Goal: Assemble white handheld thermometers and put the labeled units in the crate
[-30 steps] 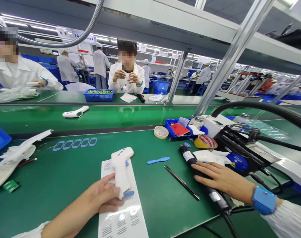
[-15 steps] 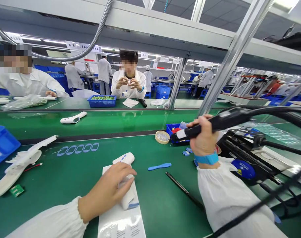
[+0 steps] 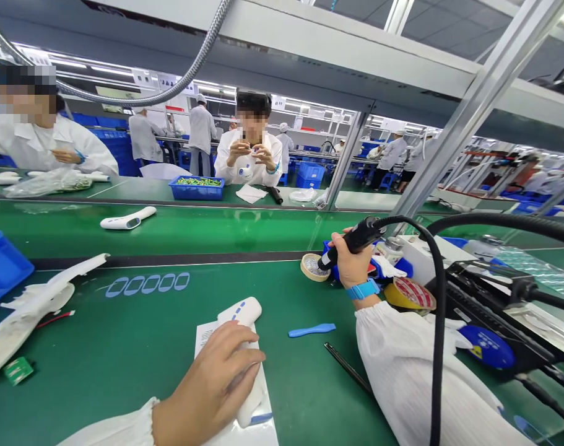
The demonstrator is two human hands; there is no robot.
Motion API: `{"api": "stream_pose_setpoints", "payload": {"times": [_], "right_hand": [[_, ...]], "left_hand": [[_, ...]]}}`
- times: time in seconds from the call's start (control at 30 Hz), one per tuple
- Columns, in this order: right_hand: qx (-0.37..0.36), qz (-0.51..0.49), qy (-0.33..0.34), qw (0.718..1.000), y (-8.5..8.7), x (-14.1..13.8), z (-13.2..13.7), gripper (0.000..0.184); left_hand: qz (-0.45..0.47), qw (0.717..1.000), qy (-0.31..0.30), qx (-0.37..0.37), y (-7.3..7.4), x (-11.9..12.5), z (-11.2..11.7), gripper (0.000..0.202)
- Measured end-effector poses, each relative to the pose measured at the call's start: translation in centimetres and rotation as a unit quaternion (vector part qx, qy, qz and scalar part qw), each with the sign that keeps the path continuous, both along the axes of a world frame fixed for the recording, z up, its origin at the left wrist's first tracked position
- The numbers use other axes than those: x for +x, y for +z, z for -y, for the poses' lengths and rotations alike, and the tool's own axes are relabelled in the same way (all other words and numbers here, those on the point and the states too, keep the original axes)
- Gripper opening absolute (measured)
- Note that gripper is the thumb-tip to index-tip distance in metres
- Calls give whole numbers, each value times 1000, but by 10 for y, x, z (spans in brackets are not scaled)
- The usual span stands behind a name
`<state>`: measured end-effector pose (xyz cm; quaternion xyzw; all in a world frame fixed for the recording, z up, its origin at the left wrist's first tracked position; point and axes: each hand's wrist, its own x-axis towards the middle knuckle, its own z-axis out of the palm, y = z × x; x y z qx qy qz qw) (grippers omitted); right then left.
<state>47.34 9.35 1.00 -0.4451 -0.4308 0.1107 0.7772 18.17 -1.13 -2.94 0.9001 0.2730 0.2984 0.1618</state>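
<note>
My left hand [image 3: 216, 371] lies over a white handheld infrared thermometer [image 3: 247, 311], fingers curled across its body and hiding its middle. Under the thermometer is a white printed sheet or booklet [image 3: 205, 334]. My right hand [image 3: 353, 266], with a blue wrist strap [image 3: 363, 289], is wrapped round a black electric screwdriver [image 3: 365, 233]. The screwdriver's lower end points down into a round, shallow dish [image 3: 304, 271] of small metal screws; its very tip is hard to make out. A blue plastic pry tool [image 3: 312, 330] and black tweezers [image 3: 347, 367] lie between my hands.
White casing parts [image 3: 44, 303] and a green circuit board [image 3: 18, 370] lie at left, near a blue bin [image 3: 5, 266]. Several blue oval rings [image 3: 147, 284] form a row. A yellow tape roll [image 3: 409, 294] and black cables [image 3: 439, 310] are at right. Co-workers sit opposite.
My right hand has brought the screwdriver down and left, from above the bench to the screw dish. My left hand stays on the thermometer. The view has shifted slightly.
</note>
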Motion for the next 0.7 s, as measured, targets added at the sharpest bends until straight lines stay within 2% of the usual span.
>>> {"api": "stream_pose_setpoints", "payload": {"times": [0.1,0.2,0.33,0.43,0.53,0.7], "right_hand": [[14,-11,3,1000,3,0,1,14],[42,-29,17,999,19,-5,15,24],[61,-56,70,994,48,-29,58,23],[46,-96,162,981,62,-56,99,19],[28,-120,240,963,65,-80,131,17],[-13,-136,272,952,62,-103,152,17]], "left_hand": [[24,999,13,-19,1,-1,-1,21],[43,998,30,-31,3,-1,-2,21],[69,992,74,-70,6,0,-3,19],[86,986,107,-97,9,2,-2,18],[91,982,119,-114,14,5,1,16],[81,982,99,-137,18,7,8,22]]}}
